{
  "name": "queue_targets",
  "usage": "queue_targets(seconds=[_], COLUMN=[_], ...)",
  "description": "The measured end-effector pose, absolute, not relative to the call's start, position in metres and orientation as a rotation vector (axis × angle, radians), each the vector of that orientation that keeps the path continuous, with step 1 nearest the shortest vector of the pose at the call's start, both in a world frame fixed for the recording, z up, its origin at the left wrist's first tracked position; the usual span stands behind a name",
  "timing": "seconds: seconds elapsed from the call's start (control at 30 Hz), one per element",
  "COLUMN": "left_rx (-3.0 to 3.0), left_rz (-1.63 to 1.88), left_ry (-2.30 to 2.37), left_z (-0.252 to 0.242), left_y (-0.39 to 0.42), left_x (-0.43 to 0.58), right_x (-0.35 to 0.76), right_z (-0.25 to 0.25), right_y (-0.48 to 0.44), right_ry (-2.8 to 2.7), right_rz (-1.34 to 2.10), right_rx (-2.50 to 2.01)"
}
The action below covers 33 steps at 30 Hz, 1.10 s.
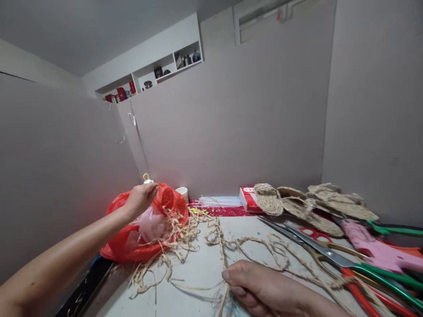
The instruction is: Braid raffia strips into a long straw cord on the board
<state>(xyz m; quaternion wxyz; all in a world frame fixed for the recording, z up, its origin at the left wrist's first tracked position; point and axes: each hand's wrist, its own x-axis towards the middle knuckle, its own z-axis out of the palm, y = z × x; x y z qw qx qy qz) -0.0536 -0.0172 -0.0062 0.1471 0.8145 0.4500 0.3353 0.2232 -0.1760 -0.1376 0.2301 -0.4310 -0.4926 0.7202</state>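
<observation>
One cord [221, 248] sits pinched in right hand [256, 281], left hand [141, 197] bunched, box [250, 203] lettering illegible

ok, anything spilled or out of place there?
Loose straw strands trail from the red plastic bag across the table in a tangle, so they look spilled. Scissors at the right lie jumbled together.

We could read no text anywhere; the pale marks [249, 190] on the red-and-white box [249, 203] were too small and blurred.

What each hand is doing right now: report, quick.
Left hand: closed, in front of the red bag; contents can't be told.
Right hand: closed, holding the straw cord.
</observation>
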Motion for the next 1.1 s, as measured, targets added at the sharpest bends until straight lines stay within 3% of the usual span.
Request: queue_targets(seconds=[0.17,0.53,1.1], left_rx=[2.154,1.500,1.233], left_rz=[1.412,0.729,0.686], left_ry=[1.064,0.828,1.010], left_z=[-0.002,-0.028,-0.055], left_y=[-0.058,-0.118,-0.120], left_x=[-0.052,-0.040,-0.030], right_x=[0.222,0.224,0.223], right_z=[-0.142,-0.140,-0.137], right_y=[-0.176,-0.178,-0.179], right_ry=[-1.316,-1.321,-1.290], right_rz=[1.970,1.991,2.027], right_rx=[-1.213,-1.128,-1.140])
